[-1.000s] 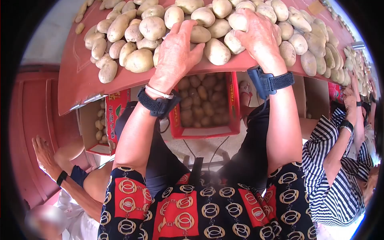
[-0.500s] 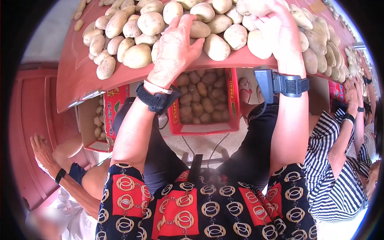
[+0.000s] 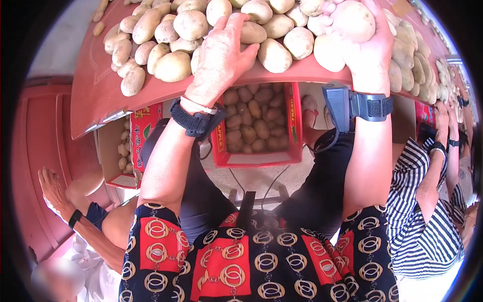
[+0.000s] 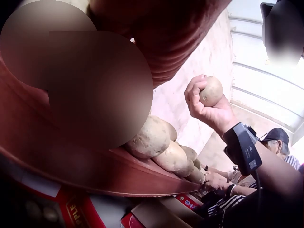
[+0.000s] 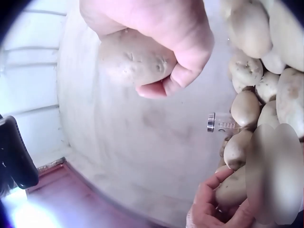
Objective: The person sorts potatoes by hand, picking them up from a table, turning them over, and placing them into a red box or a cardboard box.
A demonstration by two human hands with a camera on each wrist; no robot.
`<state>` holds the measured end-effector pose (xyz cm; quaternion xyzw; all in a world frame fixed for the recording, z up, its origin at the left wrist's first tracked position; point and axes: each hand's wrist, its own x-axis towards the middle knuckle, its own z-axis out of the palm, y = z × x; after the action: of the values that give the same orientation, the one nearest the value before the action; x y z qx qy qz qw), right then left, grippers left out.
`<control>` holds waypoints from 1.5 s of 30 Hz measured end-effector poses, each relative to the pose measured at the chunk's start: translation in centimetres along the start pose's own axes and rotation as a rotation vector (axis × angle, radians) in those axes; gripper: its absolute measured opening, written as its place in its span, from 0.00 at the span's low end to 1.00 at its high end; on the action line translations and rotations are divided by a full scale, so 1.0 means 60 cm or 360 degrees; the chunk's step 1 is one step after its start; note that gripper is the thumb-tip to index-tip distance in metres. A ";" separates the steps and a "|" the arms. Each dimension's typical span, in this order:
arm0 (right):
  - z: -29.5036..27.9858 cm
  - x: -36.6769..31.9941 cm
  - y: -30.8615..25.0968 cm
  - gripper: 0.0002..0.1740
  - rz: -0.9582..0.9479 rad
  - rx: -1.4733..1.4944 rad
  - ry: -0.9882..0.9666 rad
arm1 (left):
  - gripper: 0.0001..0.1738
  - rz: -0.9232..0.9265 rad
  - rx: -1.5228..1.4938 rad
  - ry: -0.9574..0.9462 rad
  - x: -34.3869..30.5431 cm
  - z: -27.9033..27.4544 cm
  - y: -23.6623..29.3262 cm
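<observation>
My right hand (image 3: 370, 55) holds a potato (image 3: 354, 21) up above the pile, palm turned toward me. In the right wrist view its fingers curl round that potato (image 5: 135, 59); the left wrist view also shows the potato (image 4: 211, 91) raised in the hand. My left hand (image 3: 219, 63) lies on the near edge of the potato pile (image 3: 173, 43). Its fingers and thumb stand on either side of a potato (image 5: 232, 187), seen from the side in the right wrist view. Blurred patches cover much of the left wrist view.
Potatoes spread across the red table (image 3: 105, 108). Below its edge stands a red box (image 3: 259, 161) of potatoes, with another box (image 3: 118, 180) to the left. A clear container (image 5: 221, 122) stands behind the pile. People sit on both sides, one in a striped shirt (image 3: 422, 216).
My right hand has lifted a potato off the pile, moved right and turned palm up. The left hand has stayed in nearly the same place.
</observation>
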<state>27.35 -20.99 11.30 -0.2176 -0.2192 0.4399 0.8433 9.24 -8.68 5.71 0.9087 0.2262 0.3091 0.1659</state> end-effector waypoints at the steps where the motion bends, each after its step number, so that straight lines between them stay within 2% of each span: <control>1: -0.008 0.000 0.003 0.13 0.0051 -0.0203 -0.0182 | 0.26 0.0001 0.0006 0.0007 0.000 0.000 0.000; 2: -0.012 -0.001 0.008 0.13 0.0105 -0.0406 -0.0362 | 0.26 -0.0015 -0.0017 0.0002 -0.001 -0.001 0.001; 3: -0.013 -0.004 0.012 0.13 0.0110 -0.0405 -0.0365 | 0.26 -0.0033 -0.0042 -0.0004 -0.001 -0.002 0.001; 5: -0.004 -0.019 0.018 0.14 0.0015 -0.1162 -0.0570 | 0.26 -0.0041 -0.0052 -0.0008 0.000 -0.002 -0.001; 6: 0.002 -0.023 0.017 0.14 0.0017 -0.1162 -0.0570 | 0.26 -0.0040 -0.0058 -0.0010 0.001 -0.002 -0.002; 8: 0.019 -0.032 0.017 0.13 0.0802 -0.1098 -0.0654 | 0.27 -0.0032 -0.0044 0.0010 0.001 -0.001 -0.004; 9: 0.029 -0.042 0.032 0.11 0.0690 -0.1286 -0.0729 | 0.27 -0.0017 -0.0034 0.0031 0.000 0.000 -0.005; 10: 0.031 -0.046 0.039 0.10 0.0858 -0.1199 -0.0735 | 0.27 -0.0018 -0.0036 0.0029 -0.001 -0.001 -0.006; 12: 0.028 -0.054 0.064 0.10 0.0787 -0.1438 -0.0927 | 0.27 0.0046 -0.0065 -0.0023 0.001 -0.007 -0.010; 13: 0.031 -0.054 0.061 0.09 0.1065 -0.1270 -0.0973 | 0.28 -0.0014 -0.0072 -0.0034 0.003 -0.006 -0.007; 14: 0.037 -0.059 0.066 0.09 0.1146 -0.1445 -0.0952 | 0.28 -0.0141 -0.0048 -0.0078 0.005 -0.005 0.001; 16: 0.044 -0.070 0.079 0.11 0.0904 -0.1794 -0.1063 | 0.28 -0.0096 -0.0091 -0.0082 0.005 -0.008 0.001; 18: 0.018 -0.073 0.107 0.13 0.0325 -0.2068 -0.1233 | 0.28 -0.0088 -0.0102 -0.0083 0.006 -0.013 0.006; 19: 0.023 -0.071 0.108 0.14 0.0474 -0.2229 -0.1237 | 0.28 -0.0136 -0.0079 -0.0107 0.005 -0.016 0.008; 20: 0.019 -0.074 0.116 0.14 0.0465 -0.2237 -0.1231 | 0.27 -0.0185 -0.0059 -0.0129 0.006 -0.017 0.010; 22: 0.010 -0.080 0.134 0.17 0.0053 -0.2353 -0.1171 | 0.28 -0.0153 -0.0118 -0.0107 0.007 -0.016 0.008; 23: 0.014 -0.081 0.134 0.16 0.0207 -0.2234 -0.1119 | 0.28 -0.0160 -0.0128 -0.0120 0.007 -0.017 0.008; 24: 0.019 -0.078 0.126 0.16 0.0204 -0.2242 -0.1118 | 0.28 -0.0170 -0.0134 -0.0134 0.008 -0.018 0.007; 26: 0.042 -0.067 0.105 0.13 0.0620 -0.1951 -0.0941 | 0.28 -0.0154 -0.0098 -0.0125 0.008 -0.018 0.002; 28: 0.037 -0.061 0.107 0.06 0.0154 -0.1908 -0.0713 | 0.27 -0.0203 -0.0064 -0.0166 0.008 -0.019 0.005; 30: 0.028 -0.044 0.083 0.04 0.0153 -0.1768 -0.0337 | 0.28 -0.0141 -0.0084 -0.0067 0.008 -0.009 -0.001; 32: -0.001 -0.021 0.060 0.04 -0.0343 -0.1837 -0.0094 | 0.28 -0.0155 -0.0128 -0.0096 0.008 -0.016 0.006; 34: -0.050 0.006 0.036 0.05 -0.0801 -0.2078 0.0102 | 0.27 -0.0193 -0.0101 -0.0125 0.004 -0.015 0.007; 36: -0.058 0.010 0.001 0.07 -0.1025 -0.2648 0.0264 | 0.27 -0.0123 -0.0102 -0.0070 0.008 -0.009 0.001; 38: -0.061 0.009 -0.016 0.12 -0.0840 -0.2916 0.0421 | 0.27 -0.0097 -0.0094 -0.0073 0.004 -0.007 -0.002; 39: -0.057 0.006 -0.020 0.15 -0.0590 -0.3084 0.0504 | 0.27 -0.0095 -0.0073 -0.0059 0.006 -0.005 -0.003; 40: -0.065 0.008 -0.019 0.15 -0.0584 -0.3074 0.0504 | 0.27 -0.0084 -0.0050 -0.0038 0.008 -0.003 -0.004; 42: -0.082 0.014 -0.016 0.19 -0.0383 -0.3179 0.0442 | 0.27 -0.0056 -0.0087 -0.0039 0.008 -0.004 -0.006; 43: -0.068 0.006 -0.014 0.22 -0.0288 -0.3073 0.0454 | 0.27 -0.0055 -0.0072 -0.0032 0.009 -0.004 -0.005; 45: -0.087 0.010 -0.011 0.23 -0.0309 -0.3228 0.0413 | 0.27 -0.0058 -0.0059 -0.0029 0.008 -0.002 -0.005</control>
<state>31.03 -21.72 7.57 -0.8550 -0.4115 -0.0493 0.3117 9.40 -8.15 5.87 0.9040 0.2356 0.3018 0.1904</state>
